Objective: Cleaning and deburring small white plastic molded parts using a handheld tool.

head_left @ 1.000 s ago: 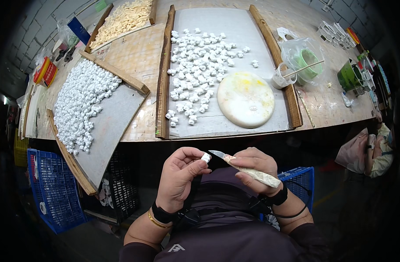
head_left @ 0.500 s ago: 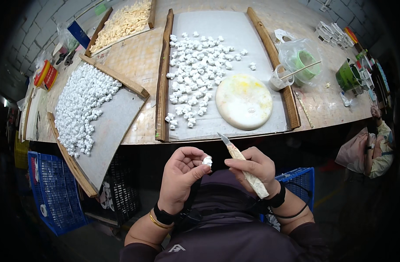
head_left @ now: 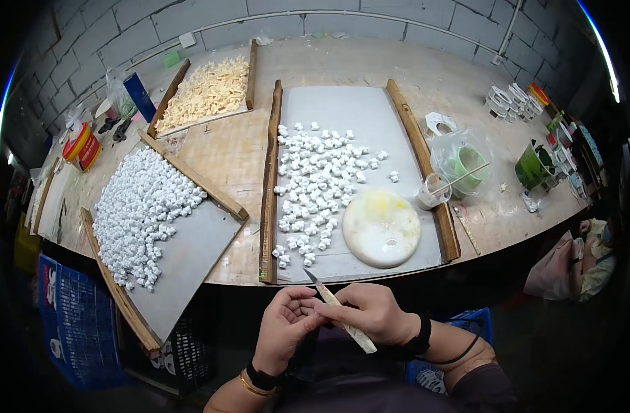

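My left hand (head_left: 286,329) is curled below the table's front edge, fingertips pinched together; the small white piece it held a moment ago is covered by the fingers. My right hand (head_left: 374,313) grips a small knife (head_left: 339,310) with a pale handle. Its blade points up and left, just past my left fingertips, and the two hands touch. Just beyond them lies a wooden-edged tray (head_left: 272,179) with several small white pieces (head_left: 315,186) and a round white disc (head_left: 382,228).
A slanted tray (head_left: 191,255) at left holds a heap of white pieces (head_left: 143,203). A far tray holds yellowish pieces (head_left: 206,89). At right are a cup with a stick (head_left: 431,193), a bagged green cup (head_left: 466,165) and a green container (head_left: 533,165). Blue crates (head_left: 74,323) stand below; another person (head_left: 590,256) sits at right.
The view tilted, so table and hands sit lower in the picture. The white piece seen between my left fingers is now covered, and the knife has swung back against them.
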Available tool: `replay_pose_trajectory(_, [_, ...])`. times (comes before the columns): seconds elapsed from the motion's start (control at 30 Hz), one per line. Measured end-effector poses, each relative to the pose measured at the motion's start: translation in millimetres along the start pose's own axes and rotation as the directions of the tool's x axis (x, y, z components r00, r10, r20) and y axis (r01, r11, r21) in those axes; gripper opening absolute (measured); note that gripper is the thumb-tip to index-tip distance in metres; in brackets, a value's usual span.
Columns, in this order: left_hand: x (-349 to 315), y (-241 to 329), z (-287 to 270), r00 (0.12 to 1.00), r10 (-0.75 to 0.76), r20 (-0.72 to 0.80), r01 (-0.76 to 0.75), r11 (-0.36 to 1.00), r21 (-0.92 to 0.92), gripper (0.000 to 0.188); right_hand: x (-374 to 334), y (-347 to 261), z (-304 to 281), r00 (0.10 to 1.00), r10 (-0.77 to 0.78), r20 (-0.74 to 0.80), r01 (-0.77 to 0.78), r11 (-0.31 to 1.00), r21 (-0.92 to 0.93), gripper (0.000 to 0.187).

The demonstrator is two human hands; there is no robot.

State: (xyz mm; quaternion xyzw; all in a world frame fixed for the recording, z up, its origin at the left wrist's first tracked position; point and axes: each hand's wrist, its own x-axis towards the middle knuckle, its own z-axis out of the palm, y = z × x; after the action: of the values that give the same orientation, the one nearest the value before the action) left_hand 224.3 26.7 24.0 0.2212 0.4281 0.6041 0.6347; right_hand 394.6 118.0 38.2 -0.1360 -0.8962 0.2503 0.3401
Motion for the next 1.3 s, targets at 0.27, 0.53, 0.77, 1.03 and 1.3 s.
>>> replay_pose_trajectory(0.27, [6.6,17.8,-9.0,1.0,0.015,0.014,-0.016,1.0,0.024,0.041,28.6,0.4,-2.9,0.996,-0.044,0.077,0.049,0.997,-0.054,0.028])
replay_pose_trajectory(0.53, [16.5,50.5,-47.1,0.979,0.201,-0.047,-0.192,0.97,0.15,0.032,94.7,58.3,-33.2,0.999,-0.054,0.002,0.051,0.942,-0.332,0.019])
replay_pose_trajectory(0.77, [25.4,115.1,-126.9,0.906,0.379,-0.188,-0.226,0.809,0.543,0.02,173.2,198.3,-61.3,0.959,0.269,-0.089,-0.274,0.803,-0.529,0.012])
replay_pose_trajectory(1.03, [6.9,167.2,-210.8,0.746,0.576,-0.334,0.089,0.411,0.907,0.02,205.8,287.6,-23.0,0.922,0.388,-0.011,-0.307,0.713,-0.63,0.013])
replay_pose_trajectory(1.3, [39.3,163.8,-230.8,0.767,0.61,-0.198,0.204,0.062,0.977,0.023,210.6,296.0,-10.6,0.889,0.459,0.009,-0.339,0.67,-0.661,0.016])
